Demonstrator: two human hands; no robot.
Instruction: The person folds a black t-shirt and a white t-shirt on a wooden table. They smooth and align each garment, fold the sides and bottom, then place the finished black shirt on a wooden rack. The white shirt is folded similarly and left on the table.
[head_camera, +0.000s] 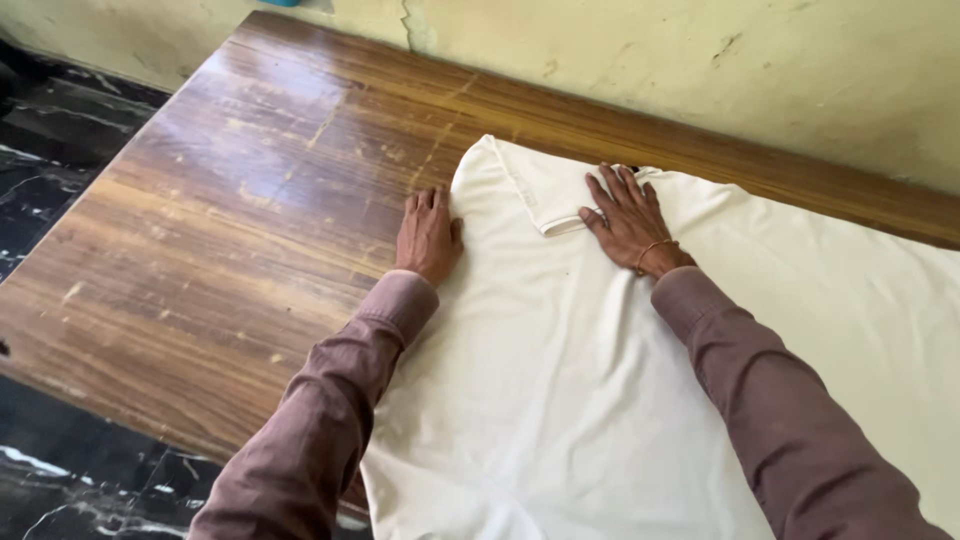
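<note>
1. While both mauve sleeves (330, 420) come in from the near edge, I note the white garment (560, 400) spread flat across the right half of the wooden table (220, 250), its near hem hanging off the table edge.
2. Left hand (427, 238): open, palm down, fingers together, resting on the left edge of the cloth where it meets bare wood. It grips nothing.
3. Right hand (628, 222): open, fingers spread, pressing flat on the cloth just beside the folded collar (560, 222). A thin bangle (655, 248) sits at the wrist.
4. My reading: this is the smoothing stage, with the top of the garment being flattened and squared. The next move, as I judge it, calls for holding the collar area still while the cloth is drawn even, so no crease sets in near the neckline.
5. Surface: table top is worn brown veneer, scratched and pale in patches on the left. Cloth shows faint wrinkles in the near part.
6. Room: dark marbled floor (60, 130) on the left and near left; a cream plaster wall (700, 60), cracked and stained, runs along the far edge of the table.
</note>
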